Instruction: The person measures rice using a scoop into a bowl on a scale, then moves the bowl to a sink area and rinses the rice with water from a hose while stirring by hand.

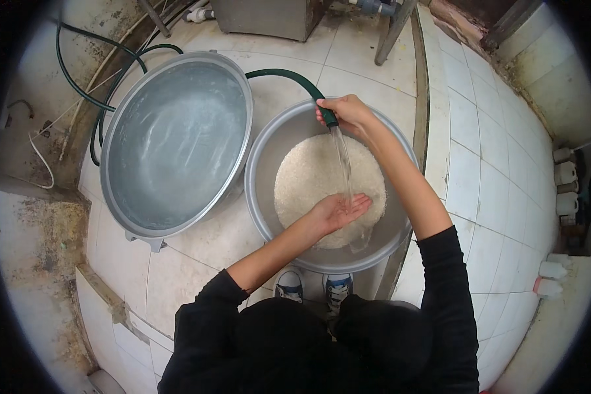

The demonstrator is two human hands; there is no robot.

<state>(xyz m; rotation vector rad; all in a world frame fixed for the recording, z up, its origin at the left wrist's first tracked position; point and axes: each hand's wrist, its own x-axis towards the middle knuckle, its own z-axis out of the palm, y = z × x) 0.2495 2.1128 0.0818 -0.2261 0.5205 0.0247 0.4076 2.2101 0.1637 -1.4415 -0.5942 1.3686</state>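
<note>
A wide grey metal basin (271, 133) stands on the floor before me, with a round bed of pale grain (303, 172), which looks like rice, in its bottom. At its far rim my right hand (347, 112) grips the end of a green hose (327, 114), mouth pointing down. A stream of water (343, 152) runs from the hose onto my left hand (342, 209). That palm is turned up above the grain, fingers extended and holding no object. Water spills off it into the basin near the front.
Left of the basin, a large metal pot (177, 143) holds cloudy liquid. The green hose passes behind it. A metal cabinet (266, 17) and a slanted leg (396, 32) stand beyond. A raised edge (420, 88) runs along the right; several plastic jugs (566, 202) sit farther right.
</note>
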